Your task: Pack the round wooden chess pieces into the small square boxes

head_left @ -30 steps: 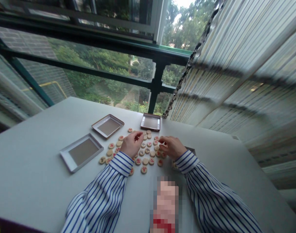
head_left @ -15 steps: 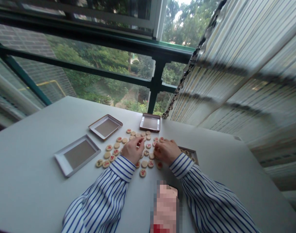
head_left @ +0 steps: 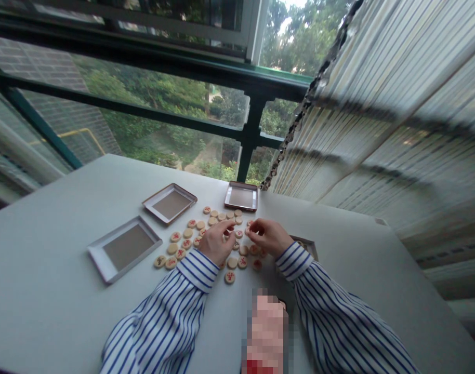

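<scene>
Several round wooden game discs (head_left: 183, 243) with red or dark characters lie scattered on the white table (head_left: 66, 291). My left hand (head_left: 217, 240) rests over the middle of the discs, its fingers pinched on one disc. My right hand (head_left: 269, 235) sits just to the right, fingers curled and pinching a disc at its left tip. Both arms wear blue-striped white sleeves. A shallow tray (head_left: 309, 245) behind my right wrist is mostly hidden.
Three shallow rectangular trays stand around the discs: a white one (head_left: 123, 248) at the left, a brown-rimmed one (head_left: 169, 203) behind it, another (head_left: 241, 196) at the back. A window with dark railings is beyond the table; a striped blind hangs at the right.
Both hands have shifted slightly over the discs, the left hand's fingers moving from a loose curl to a pinch near the right hand. The view has tilted a little.
</scene>
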The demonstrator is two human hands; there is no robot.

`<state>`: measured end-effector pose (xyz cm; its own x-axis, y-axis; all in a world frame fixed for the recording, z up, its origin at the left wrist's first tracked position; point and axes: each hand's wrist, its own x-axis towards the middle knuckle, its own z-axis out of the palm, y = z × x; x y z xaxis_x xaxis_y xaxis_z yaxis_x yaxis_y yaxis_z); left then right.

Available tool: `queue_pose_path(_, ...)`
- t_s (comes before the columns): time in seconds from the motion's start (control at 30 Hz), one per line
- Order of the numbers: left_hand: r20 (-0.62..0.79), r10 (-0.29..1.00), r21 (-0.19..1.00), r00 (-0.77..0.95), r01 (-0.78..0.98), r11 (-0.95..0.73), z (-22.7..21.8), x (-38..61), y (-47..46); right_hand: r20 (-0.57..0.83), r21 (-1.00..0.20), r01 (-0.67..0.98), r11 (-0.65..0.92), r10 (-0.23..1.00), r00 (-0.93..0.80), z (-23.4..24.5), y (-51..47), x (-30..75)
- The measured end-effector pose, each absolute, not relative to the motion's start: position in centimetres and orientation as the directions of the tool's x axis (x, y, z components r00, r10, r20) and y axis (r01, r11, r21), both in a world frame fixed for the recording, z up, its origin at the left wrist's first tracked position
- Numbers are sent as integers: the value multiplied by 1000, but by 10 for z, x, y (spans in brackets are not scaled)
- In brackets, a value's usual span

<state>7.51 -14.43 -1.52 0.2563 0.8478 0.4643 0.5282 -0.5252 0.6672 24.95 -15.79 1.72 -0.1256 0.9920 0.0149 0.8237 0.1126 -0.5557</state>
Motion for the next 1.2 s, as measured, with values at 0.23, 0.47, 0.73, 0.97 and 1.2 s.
queue_pose_path(0.23, 527, 780, 627, 337, 466, -624, -14, 77, -147, -112, -969, 238, -70, 979, -168, 22, -156, 254)
queue_pose_path(0.47, 604, 710, 599, 362, 381, -704, -11, 79, -149, -157, -978, 169, -122, 965, -211, 22, -158, 250)
queue_pose_path(0.73, 612, 696, 558, 375, 419, -716, -12, 79, -149, -105, -989, 128, -77, 968, -228, 20, -159, 247)
queue_pose_path(0.97, 613, 696, 561, 375, 414, -717, -11, 79, -150, -50, -980, 197, -13, 981, -187, 25, -162, 243)
queue_pose_path(1.2, 533, 776, 696, 337, 346, -629, -11, 78, -150, 29, -944, 314, 97, 976, -215, 19, -166, 245)
